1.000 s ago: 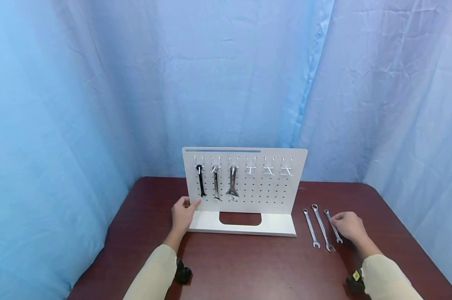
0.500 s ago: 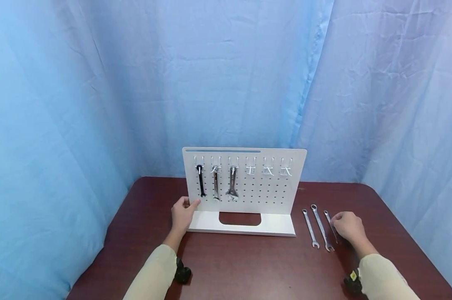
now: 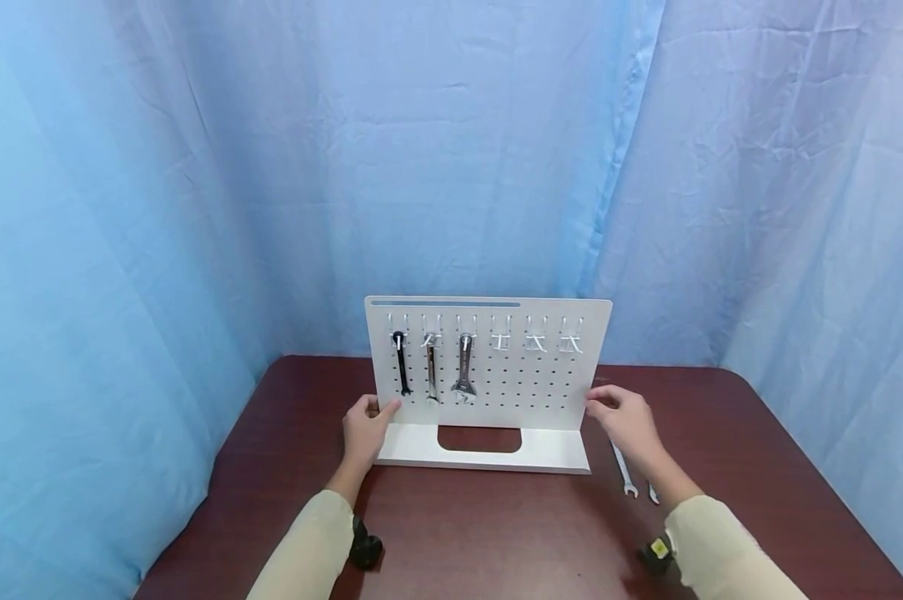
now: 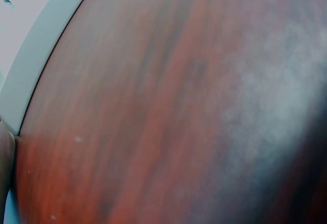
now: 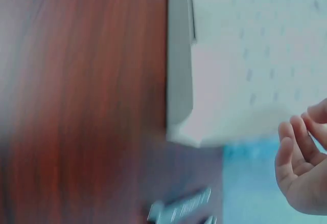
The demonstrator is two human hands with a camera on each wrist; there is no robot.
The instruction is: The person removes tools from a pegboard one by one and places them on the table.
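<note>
A white pegboard stand (image 3: 526, 392) stands on the dark red table (image 3: 481, 525). A black wrench (image 3: 401, 363), a silver wrench (image 3: 432, 371) and an adjustable wrench (image 3: 464, 367) hang on its left hooks; three hooks (image 3: 535, 342) to the right are bare. My left hand (image 3: 376, 410) grips the board's left edge, thumb on the front. At the board's right edge is my right hand (image 3: 607, 404), fingers loosely curled and holding nothing; the right wrist view shows this hand (image 5: 301, 157) apart from the pegboard (image 5: 245, 70). Loose wrenches (image 3: 622, 469) lie on the table, partly hidden by my right forearm.
Blue curtains (image 3: 196, 167) close in the table at the back and both sides. In the left wrist view, only the blurred table (image 4: 179, 106) and the stand's white base (image 4: 30, 70) show. One wrench end (image 5: 181, 211) shows low in the right wrist view.
My right hand has left the rightmost loose wrench and moved up and left to the pegboard's right edge. The left hand and the hanging tools have not moved.
</note>
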